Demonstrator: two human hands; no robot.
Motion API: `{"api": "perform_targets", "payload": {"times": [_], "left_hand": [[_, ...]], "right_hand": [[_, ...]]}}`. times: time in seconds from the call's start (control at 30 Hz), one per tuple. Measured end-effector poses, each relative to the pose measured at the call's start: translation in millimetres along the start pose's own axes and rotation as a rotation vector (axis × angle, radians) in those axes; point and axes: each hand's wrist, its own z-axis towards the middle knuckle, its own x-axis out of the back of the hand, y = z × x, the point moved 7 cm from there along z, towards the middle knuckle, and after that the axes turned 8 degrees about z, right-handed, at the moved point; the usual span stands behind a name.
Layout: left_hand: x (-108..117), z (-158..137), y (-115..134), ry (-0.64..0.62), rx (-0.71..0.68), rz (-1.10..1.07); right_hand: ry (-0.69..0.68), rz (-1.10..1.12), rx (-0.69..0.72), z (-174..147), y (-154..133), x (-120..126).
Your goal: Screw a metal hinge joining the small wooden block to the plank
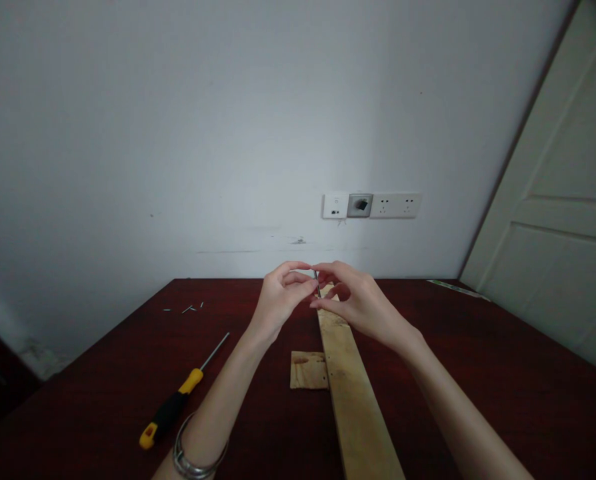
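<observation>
My left hand [284, 293] and my right hand [358, 293] meet above the far end of a long wooden board [351, 367]. Between their fingertips stands a thin metal screw [317, 283], nearly upright and slightly tilted. Left thumb and index finger close on it from one side; the right fingers curl against it from the other. Its tip and thread are too small to make out. A short wooden block [308, 370] sticks out from the board's left side. To the left lies a screwdriver [178, 393] with a yellow and black handle, shaft pointing away.
Several small screws [191, 309] lie at the back left of the dark red table [258, 413]. A thin flat strip [458, 289] rests near the back right corner. Behind are the white wall and sockets [395, 205]; a pale door [558, 200] stands at right.
</observation>
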Motion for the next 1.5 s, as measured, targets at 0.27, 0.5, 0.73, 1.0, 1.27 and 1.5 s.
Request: {"api": "perform_targets", "payload": {"times": [0.27, 0.5, 0.73, 1.0, 1.27, 1.5], "left_hand": [[-0.7, -1.0, 0.8, -0.005, 0.027, -0.074], [2.3, -0.3, -0.3, -0.004, 0.078, -0.162], [4.0, -0.6, 4.6, -0.05, 0.054, -0.158], [6.3, -2.9, 13.2, -0.194, -0.035, 0.017], [0.7, -8.3, 12.0, -0.377, -0.093, 0.23], [1.6, -10.2, 20.2, -0.334, -0.337, 0.58]], "right_hand": [[0.012, 0.022, 0.014, -0.1, 0.5, 2.6], [0.051, 0.029, 0.078, 1.1, -0.4, 7.2], [0.055, -0.075, 0.104, -0.1, -1.1, 10.9], [-0.001, -0.214, 0.174, -0.8, -9.3, 13.2], [-0.028, -0.224, 0.202, -1.3, -9.9, 13.3], [-0.045, -0.193, 0.183, -1.9, -9.6, 13.6]]}}
